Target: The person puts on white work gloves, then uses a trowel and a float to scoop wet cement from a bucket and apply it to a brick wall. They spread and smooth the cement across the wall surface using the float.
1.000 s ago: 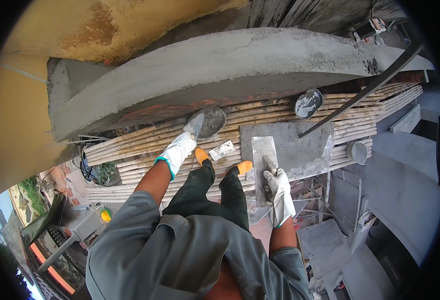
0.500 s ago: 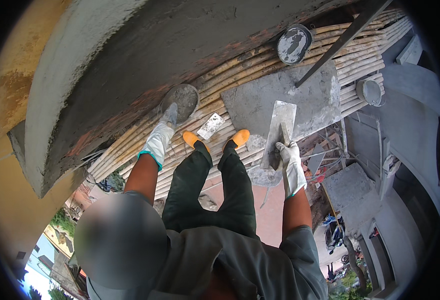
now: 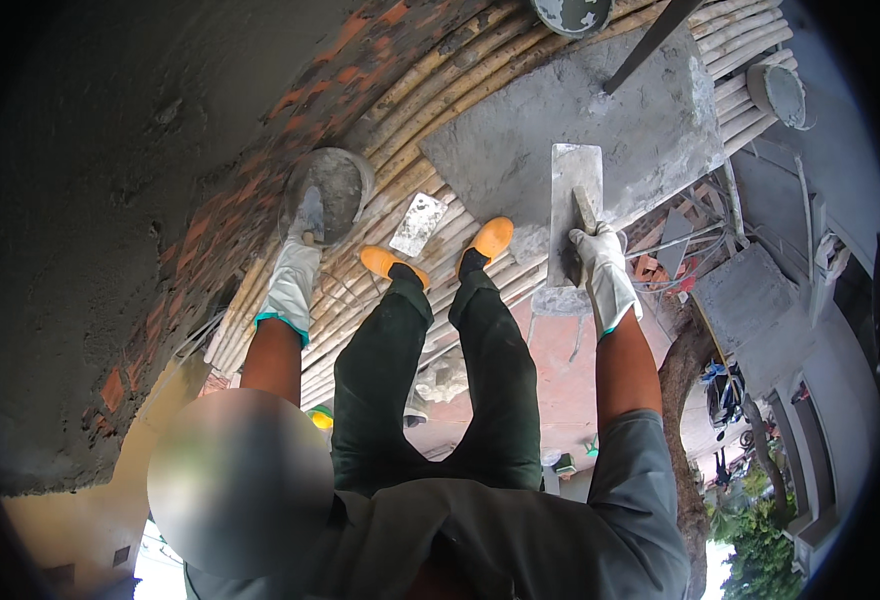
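In a white glove with a teal cuff, my left hand (image 3: 293,280) is closed round the handle of a small pointed trowel (image 3: 309,210). That trowel's blade lies over the mouth of a round bucket (image 3: 362,190) with grey mortar in it; how deep the tip goes I cannot tell. My gloved right hand (image 3: 606,264) grips the handle of a long rectangular plastering trowel (image 3: 576,168), held above the near edge of a mortar-covered board (image 3: 495,135). Between my left hand and the board, a small mortar-spotted rectangular plate (image 3: 418,224) lies in front of my orange shoes (image 3: 492,238).
I stand on a scaffold of bamboo poles (image 3: 415,125). At the left rises a wall (image 3: 80,220), partly plastered, with red brick showing. A dark upright pole (image 3: 655,45) meets the board. Two more buckets stand beyond, one grey (image 3: 572,14), one pale (image 3: 782,96). Ground shows below the scaffold edge.
The view has shifted toward the wall, which fills more of the left. The plastering trowel has turned a little, its far end leftward. My left hand's trowel stays at the bucket.
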{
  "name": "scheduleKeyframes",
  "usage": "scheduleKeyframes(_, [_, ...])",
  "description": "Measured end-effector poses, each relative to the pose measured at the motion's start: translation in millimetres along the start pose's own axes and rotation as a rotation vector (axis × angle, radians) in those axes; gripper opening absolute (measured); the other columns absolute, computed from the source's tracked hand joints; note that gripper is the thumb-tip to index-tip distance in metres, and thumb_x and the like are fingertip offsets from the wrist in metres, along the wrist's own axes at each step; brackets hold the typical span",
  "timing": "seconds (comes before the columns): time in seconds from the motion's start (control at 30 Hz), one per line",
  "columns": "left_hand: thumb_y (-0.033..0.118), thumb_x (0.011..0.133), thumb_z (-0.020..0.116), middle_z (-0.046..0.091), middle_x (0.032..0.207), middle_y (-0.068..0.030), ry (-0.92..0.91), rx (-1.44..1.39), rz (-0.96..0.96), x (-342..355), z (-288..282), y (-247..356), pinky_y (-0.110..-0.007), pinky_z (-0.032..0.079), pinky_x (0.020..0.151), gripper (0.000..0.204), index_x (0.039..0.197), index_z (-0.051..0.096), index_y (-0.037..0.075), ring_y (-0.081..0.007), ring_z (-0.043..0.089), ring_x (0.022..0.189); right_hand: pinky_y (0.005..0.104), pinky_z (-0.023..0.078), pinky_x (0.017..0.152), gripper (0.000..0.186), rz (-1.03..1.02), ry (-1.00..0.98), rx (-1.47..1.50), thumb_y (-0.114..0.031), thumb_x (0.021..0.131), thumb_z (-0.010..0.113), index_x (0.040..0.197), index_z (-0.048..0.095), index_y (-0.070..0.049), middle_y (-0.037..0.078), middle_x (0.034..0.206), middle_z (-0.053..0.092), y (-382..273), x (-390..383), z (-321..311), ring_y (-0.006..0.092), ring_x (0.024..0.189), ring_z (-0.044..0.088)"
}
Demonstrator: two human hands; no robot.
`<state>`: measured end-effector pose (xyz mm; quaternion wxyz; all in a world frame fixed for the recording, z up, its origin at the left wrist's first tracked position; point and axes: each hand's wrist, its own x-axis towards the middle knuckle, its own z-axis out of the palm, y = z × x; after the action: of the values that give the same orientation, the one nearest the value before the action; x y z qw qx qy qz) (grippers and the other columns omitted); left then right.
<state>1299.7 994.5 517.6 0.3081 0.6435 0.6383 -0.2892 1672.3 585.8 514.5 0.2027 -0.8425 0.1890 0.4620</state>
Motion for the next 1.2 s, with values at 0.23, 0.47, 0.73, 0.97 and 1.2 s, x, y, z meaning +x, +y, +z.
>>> scheduleKeyframes(0.23, [0.015,0.097,0.065,0.073,0.11,-0.0201,0.095,-0.03,0.065,31.7,35.6,-29.1,-0.039,0.054,0.087,0.051,0.148,0.057,0.011,-0.0336,0.071,0.096,0.0385,0.056,0.07,0.034,0.055,0.012,-0.073,-0.019,0.09,0.08,0.121,0.071,-0.007,0.008,0.089,0.074,7.1,54.1,26.9,0.0203,0.075,0.07])
scheduleKeyframes(0.47, [0.027,0.097,0.073,0.067,0.129,-0.0279,0.52,0.1,0.542,-29.9,64.9,37.7,-0.051,0.053,0.099,0.055,0.144,0.057,0.005,-0.0454,0.065,0.118,0.0383,0.056,0.072,0.036,0.058,0.025,-0.186,-0.021,0.089,0.08,0.12,0.071,-0.006,0.008,0.09,0.074,40.6,117.3,64.1,0.0203,0.078,0.071])
scheduleKeyframes(0.73, [0.047,0.091,0.076,0.062,0.143,-0.0297,-0.205,0.226,0.214,37.2,194.1,67.0,-0.048,0.05,0.109,0.079,0.154,0.05,0.005,-0.0445,0.063,0.128,0.0362,0.054,0.058,0.02,0.113,-0.019,0.043,-0.008,0.095,0.074,0.113,0.065,-0.004,0.006,0.085,0.07,82.2,162.5,111.0,0.0188,0.065,0.066])
scheduleKeyframes(0.97, [0.062,0.081,0.078,0.061,0.145,-0.0287,-0.293,0.344,0.172,99.5,251.1,47.3,-0.047,0.047,0.113,0.097,0.151,0.053,-0.001,-0.0443,0.059,0.134,0.0384,0.056,0.06,0.018,0.145,-0.031,0.126,-0.007,0.097,0.073,0.113,0.065,-0.003,0.008,0.088,0.072,113.9,178.6,145.4,0.0207,0.069,0.068])
scheduleKeyframes(1.2, [0.058,0.081,0.08,0.064,0.143,-0.0261,-0.261,0.369,0.086,123.7,281.9,68.3,-0.048,0.049,0.11,0.088,0.144,0.059,0.002,-0.043,0.061,0.132,0.0372,0.056,0.069,0.026,0.144,-0.006,0.078,-0.015,0.092,0.078,0.114,0.07,-0.003,0.008,0.089,0.076,124.9,180.6,155.9,0.0195,0.076,0.071])
